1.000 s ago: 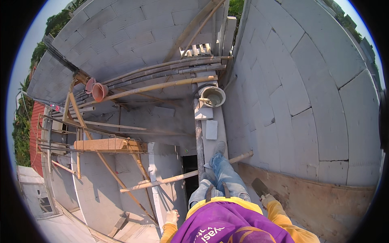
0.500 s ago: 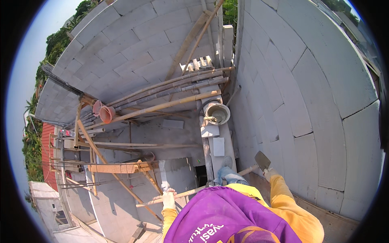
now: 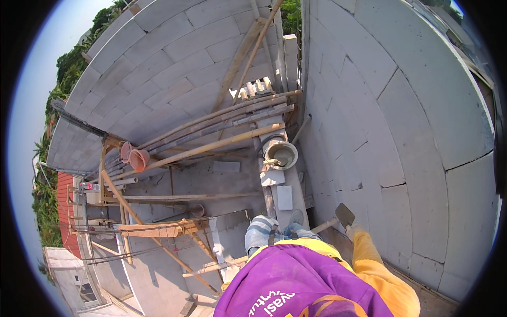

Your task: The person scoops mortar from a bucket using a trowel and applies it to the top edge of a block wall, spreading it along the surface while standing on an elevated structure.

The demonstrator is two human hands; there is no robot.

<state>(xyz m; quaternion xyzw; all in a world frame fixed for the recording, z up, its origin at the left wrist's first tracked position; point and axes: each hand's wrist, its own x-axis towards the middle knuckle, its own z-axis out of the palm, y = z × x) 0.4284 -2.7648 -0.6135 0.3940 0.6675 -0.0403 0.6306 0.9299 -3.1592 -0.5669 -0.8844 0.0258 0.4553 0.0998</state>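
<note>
My right hand is closed round the handle of a trowel, its broad grey blade pointing up close to the right-hand block wall. My left hand is out of sight; only a bit of yellow sleeve shows beside my purple top. A bamboo pole runs crosswise in front of me, partly behind my body. Ahead, a bucket with grey mortar stands on the narrow walkway. A pale block lies nearer to me, with another pale block just beyond.
My legs are on the walkway. Long bamboo poles cross ahead, with two orange buckets at their left. Timber bracing and thin rods stand left over a drop to a lower level. A block wall closes the far side.
My left hand has let go of the bamboo pole and dropped out of sight. One knee has come up into view. My right hand with the trowel has shifted slightly.
</note>
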